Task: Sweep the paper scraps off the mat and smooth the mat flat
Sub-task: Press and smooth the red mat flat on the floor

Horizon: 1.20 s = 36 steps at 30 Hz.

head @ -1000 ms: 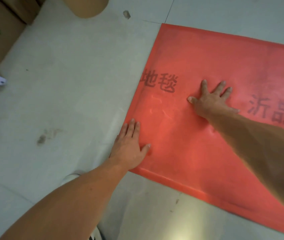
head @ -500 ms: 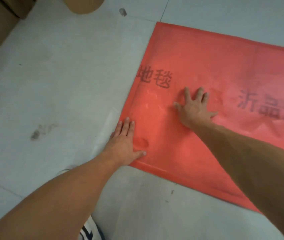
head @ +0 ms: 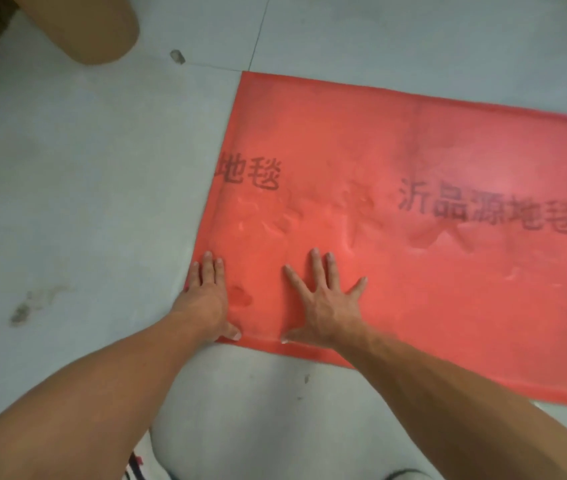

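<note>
While both palms are down at the near left corner of the red mat, the way to do this stroke well, I'd say, is to let the left hand act as the anchor and send the right hand sliding away from it toward the ripples, with even weight through the whole palm, so the creases are driven out to an edge rather than bunched ahead of the fingers. Neither hand grips anything. The left lies with fingers straight and close together, straddling the mat's left edge so that part of it rests on the floor; the right is splayed wide, fingers straight, pressed onto the mat just inside its near edge and a little apart from the left. The mat lies spread on the pale grey floor right in front of the person, its far left corner at a tile joint. It is thin and sheet-like, red with dark printed characters in two groups, and it dimples readily: a patch of small ripples sits just beyond the fingertips, and a sharper peaked crease runs under the longer line of print. I see no paper scraps on it from here; a small grey fleck on the floor beyond the far corner could be a scrap or only a mark, too blurred to tell. Sweeping looks finished, and flattening is the work left
</note>
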Available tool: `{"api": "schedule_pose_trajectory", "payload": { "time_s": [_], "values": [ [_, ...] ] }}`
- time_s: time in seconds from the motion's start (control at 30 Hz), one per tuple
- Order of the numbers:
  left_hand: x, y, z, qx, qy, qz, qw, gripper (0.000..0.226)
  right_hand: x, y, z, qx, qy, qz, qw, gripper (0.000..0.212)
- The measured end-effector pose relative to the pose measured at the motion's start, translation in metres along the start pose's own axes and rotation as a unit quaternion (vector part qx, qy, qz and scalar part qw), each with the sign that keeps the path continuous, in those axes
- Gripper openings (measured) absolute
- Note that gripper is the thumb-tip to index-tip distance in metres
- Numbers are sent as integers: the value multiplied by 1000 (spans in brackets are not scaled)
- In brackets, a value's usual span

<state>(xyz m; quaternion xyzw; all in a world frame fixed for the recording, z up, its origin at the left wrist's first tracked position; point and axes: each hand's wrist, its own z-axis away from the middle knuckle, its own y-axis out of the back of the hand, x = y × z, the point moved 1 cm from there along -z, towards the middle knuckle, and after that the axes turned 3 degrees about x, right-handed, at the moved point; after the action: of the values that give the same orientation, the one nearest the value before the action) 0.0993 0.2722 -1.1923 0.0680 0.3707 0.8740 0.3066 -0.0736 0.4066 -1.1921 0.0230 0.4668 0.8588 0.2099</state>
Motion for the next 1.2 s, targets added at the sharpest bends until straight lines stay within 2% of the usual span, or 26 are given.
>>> {"api": "schedule_pose_trajectory", "payload": {
  "time_s": [0.3, 0.73, 1.0, 1.1, 1.2],
  "values": [
    [5, 3, -1, -12, 5, -35, 999, 152, 22, -13, 17, 14, 12, 32, 999, 122],
    [10, 9, 2, -12, 15, -84, 996, 150, 57, -22, 49, 19, -53, -8, 998, 120],
    [23, 17, 4, -36, 56, -85, 994, 149, 76, -26, 61, 8, -80, -20, 997, 120],
    [28, 27, 8, -21, 11, -64, 998, 140, 75, -25, 61, 5, -79, -18, 997, 121],
    [47, 40, 14, 30, -97, -65, 993, 131, 75, -24, 61, 5, -77, -22, 997, 120]
  ]
}}
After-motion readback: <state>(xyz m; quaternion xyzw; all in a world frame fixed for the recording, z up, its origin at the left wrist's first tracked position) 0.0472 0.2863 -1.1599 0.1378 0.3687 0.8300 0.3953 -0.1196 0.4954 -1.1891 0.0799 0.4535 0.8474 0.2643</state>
